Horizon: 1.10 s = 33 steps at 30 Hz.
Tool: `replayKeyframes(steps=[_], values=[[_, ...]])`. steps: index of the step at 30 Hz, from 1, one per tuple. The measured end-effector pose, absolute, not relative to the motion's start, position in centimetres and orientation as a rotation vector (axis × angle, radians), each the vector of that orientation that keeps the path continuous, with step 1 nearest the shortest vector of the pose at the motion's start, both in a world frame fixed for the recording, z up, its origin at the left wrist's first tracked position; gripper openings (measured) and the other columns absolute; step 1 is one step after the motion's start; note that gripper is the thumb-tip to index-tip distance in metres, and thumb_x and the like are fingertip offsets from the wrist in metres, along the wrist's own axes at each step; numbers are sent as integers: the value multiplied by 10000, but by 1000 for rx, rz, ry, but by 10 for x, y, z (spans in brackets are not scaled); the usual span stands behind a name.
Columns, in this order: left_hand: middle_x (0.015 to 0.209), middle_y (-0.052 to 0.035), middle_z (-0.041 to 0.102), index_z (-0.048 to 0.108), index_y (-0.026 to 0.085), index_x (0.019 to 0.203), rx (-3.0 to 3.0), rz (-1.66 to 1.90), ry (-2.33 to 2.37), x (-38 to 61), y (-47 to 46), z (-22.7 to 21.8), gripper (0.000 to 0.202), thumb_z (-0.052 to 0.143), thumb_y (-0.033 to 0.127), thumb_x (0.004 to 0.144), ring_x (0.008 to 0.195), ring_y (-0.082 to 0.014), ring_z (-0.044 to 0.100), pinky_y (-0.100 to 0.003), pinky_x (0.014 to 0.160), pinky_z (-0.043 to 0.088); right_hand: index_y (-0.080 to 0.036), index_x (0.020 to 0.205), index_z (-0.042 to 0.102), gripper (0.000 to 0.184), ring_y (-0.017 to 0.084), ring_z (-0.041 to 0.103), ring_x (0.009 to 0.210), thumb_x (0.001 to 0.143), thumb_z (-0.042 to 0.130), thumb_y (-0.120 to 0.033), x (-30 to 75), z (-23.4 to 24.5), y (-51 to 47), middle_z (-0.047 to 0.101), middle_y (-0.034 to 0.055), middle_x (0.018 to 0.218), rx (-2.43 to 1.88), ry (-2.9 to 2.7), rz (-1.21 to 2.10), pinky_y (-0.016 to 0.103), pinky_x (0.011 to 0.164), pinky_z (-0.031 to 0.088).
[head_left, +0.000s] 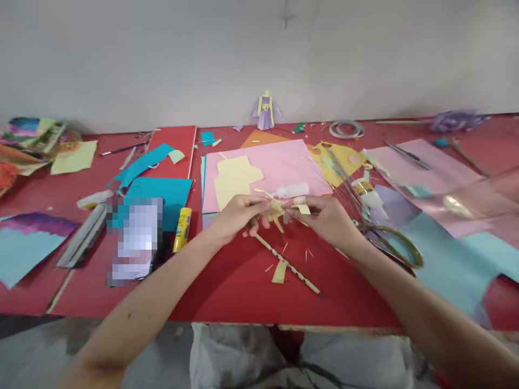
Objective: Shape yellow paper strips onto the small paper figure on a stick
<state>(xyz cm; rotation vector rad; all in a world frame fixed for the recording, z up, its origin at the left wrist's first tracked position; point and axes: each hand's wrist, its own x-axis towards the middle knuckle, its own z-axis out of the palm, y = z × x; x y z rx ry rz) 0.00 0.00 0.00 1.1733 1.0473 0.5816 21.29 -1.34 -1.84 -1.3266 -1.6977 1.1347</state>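
Observation:
Over the middle of the red table, my left hand (243, 216) and my right hand (324, 216) meet at a small pale yellow paper piece (276, 208). Fingers of both hands are closed on it, and its finer shape is hard to make out. Another pale yellow paper strip (303, 209) shows at my right fingers. Below the hands lies a spotted pencil (290, 265) with a yellow paper scrap (279, 272) beside it. Behind them are cut yellow paper (233, 178) and pink sheets (275, 156).
A glue stick (182, 229) and a phone (138, 237) lie left, scissors (391, 243) and a white glue bottle (370, 197) right. A paper doll (266, 111) leans on the wall. Another person's blurred arm (482, 202) reaches in from the right.

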Motion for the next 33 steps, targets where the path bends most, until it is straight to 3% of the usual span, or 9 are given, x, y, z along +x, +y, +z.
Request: replayKeyframes(steps=[8, 15, 19, 25, 30, 33], values=[[405, 76, 407, 727, 150, 882, 1343, 599, 1147, 2, 0, -12, 244, 651, 372, 814, 333, -22, 294, -177, 344, 174, -154, 868, 735, 269, 167, 646, 695, 758, 699, -397, 213, -20, -8, 719, 50, 750, -1313, -1671, 1266, 295, 685, 498], [447, 72, 370, 740, 151, 834, 1361, 692, 1155, 5, -3, -14, 269, 682, 406, 773, 406, -33, 264, -200, 412, 205, -158, 826, 727, 264, 173, 642, 727, 754, 701, -411, 212, -16, -8, 716, 52, 789, -1282, -1644, 1270, 302, 705, 501], [479, 55, 433, 718, 149, 774, 1416, 719, 1132, 8, -4, -14, 279, 676, 425, 777, 423, -35, 309, -193, 417, 231, -168, 804, 728, 240, 175, 645, 732, 772, 682, -401, 209, -14, -10, 719, 49, 787, -1227, -1649, 1228, 310, 720, 511], [462, 59, 440, 655, 147, 702, 1329, 777, 1121, 12, -8, -11, 300, 688, 437, 773, 391, -30, 328, -187, 398, 243, -219, 900, 755, 245, 191, 674, 794, 713, 746, -377, 206, -14, -12, 740, 40, 858, -1105, -1525, 1332, 329, 777, 532], [461, 71, 413, 602, 149, 663, 1215, 850, 1133, 11, -7, -12, 354, 721, 475, 734, 364, -24, 320, -180, 368, 235, -250, 1011, 745, 242, 224, 663, 997, 822, 625, -343, 211, -13, -15, 729, 41, 1047, -941, -1423, 1502, 365, 914, 492], [461, 71, 406, 565, 152, 622, 1216, 891, 1108, 11, -7, -14, 374, 713, 472, 746, 365, -23, 327, -176, 366, 243, -226, 986, 753, 364, 263, 642, 1056, 852, 533, -482, 212, -12, -15, 729, 66, 1037, -883, -1322, 1570, 398, 939, 479]])
